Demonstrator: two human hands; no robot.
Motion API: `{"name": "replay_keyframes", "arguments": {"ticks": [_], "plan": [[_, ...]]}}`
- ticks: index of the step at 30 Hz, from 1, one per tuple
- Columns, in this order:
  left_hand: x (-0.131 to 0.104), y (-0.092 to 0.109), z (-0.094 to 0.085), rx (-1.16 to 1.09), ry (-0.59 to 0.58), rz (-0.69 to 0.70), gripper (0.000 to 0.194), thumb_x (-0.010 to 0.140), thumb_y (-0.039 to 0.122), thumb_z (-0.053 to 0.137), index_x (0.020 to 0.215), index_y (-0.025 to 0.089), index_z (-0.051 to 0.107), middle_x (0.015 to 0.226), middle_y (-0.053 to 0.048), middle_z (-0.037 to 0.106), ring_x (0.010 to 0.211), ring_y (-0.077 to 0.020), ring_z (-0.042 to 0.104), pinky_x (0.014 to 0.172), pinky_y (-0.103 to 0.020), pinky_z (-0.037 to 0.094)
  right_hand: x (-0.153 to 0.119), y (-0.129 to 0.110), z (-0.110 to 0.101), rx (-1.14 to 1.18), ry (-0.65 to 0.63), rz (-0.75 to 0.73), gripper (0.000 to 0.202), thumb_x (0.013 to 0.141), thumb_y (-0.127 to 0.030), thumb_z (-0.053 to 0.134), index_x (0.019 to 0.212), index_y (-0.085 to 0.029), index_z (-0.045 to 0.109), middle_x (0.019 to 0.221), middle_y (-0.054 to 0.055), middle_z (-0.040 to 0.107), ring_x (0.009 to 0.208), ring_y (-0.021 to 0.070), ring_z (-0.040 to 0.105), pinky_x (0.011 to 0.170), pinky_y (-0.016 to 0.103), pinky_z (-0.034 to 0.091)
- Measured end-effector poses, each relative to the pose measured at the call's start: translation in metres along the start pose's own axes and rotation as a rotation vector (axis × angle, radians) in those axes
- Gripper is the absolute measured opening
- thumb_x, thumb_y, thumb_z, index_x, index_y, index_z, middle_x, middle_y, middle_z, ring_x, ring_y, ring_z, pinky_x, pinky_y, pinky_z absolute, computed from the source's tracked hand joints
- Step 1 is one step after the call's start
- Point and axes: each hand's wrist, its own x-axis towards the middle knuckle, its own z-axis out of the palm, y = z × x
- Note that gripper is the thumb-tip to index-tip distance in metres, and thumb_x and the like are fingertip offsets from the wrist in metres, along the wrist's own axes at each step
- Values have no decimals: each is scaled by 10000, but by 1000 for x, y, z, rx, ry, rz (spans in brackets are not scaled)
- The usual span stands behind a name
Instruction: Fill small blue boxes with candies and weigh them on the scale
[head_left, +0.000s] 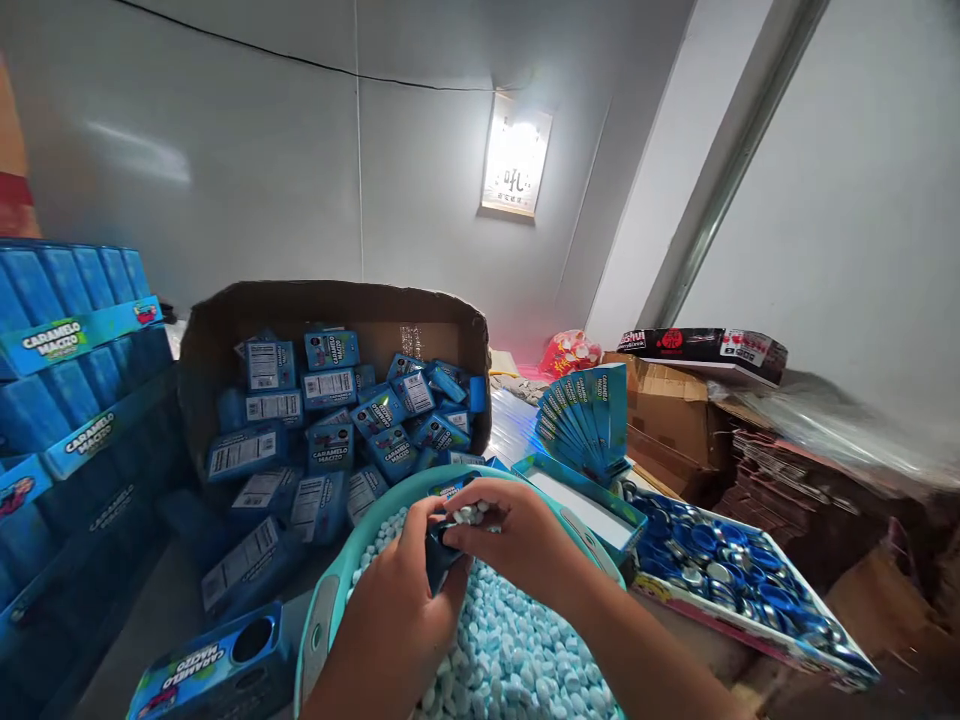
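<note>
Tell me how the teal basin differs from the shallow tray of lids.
The teal basin is rounded, while the shallow tray is rectangular. The basin holds pale blue candies; the tray holds blue and silver lids. The basin sits near the middle; the tray lies to its right. Both are open-topped and hold many small pieces.

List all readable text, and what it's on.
"CARAMELO MACIZO": display stack, loose boxes, box at lower left
"CARAMELO": fanned blue pieces
"Drink": black carton; rest unclear
"吼": wall sign; smaller characters unclear
Barcode panels: too small
Held box: nothing legible
</note>
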Motion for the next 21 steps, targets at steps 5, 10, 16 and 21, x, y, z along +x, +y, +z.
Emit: {"name": "replay_keyframes", "arguments": {"ticks": [5,10,16,21], "plan": [[1,1,-4,-30,-35,8,444,925,351,525,1358,250,529,1228,-107,714,1134,-297,687,914,-399,536,0,0,6,124,11,56,211,710,-254,791,896,-162,755,915,63,757,835,205,704,767,327,576],[0,1,-4,-59,-50,19,468,924,360,522,1377,242,509,1249,-117,707,1159,-308,677,971,-420,523,-1,-1,11,145,43,27,181,730,-255,759,897,-183,747,920,51,763,834,189,709,771,315,575],[-2,3,-4,-86,-16,43,460,910,329,529,1363,246,520,1216,-109,724,1103,-301,700,927,-411,540,-3,-1,17,160,54,-8,140,748,-242,727,878,-190,731,915,43,758,806,177,698,747,308,558],[-1,2,-5,-93,-7,39,463,893,280,525,1355,234,527,1250,-118,709,1144,-288,691,906,-381,553,-5,1,22,154,78,-62,73,780,-225,684,842,-194,709,961,58,752,897,203,705,783,329,560]]}}
